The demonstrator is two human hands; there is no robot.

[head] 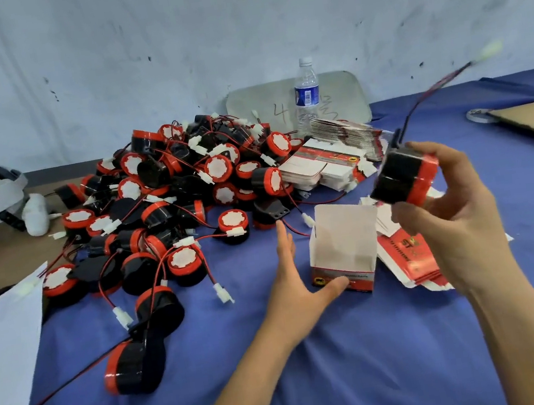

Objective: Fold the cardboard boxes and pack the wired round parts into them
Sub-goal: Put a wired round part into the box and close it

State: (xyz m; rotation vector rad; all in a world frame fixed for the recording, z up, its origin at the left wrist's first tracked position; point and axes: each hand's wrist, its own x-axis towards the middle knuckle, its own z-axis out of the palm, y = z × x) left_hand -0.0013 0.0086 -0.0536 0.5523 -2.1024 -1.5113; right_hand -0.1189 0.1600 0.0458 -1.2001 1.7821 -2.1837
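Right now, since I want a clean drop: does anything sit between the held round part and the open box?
Nothing visible does. The right hand holds the black-and-red round wired part above and right of the open white cardboard box, whose top opening shows nothing inside.

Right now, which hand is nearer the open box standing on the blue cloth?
Left. The left hand lies open beside the open box, thumb touching its front lower edge. The right hand is raised above and right of it, gripping a wired round part.
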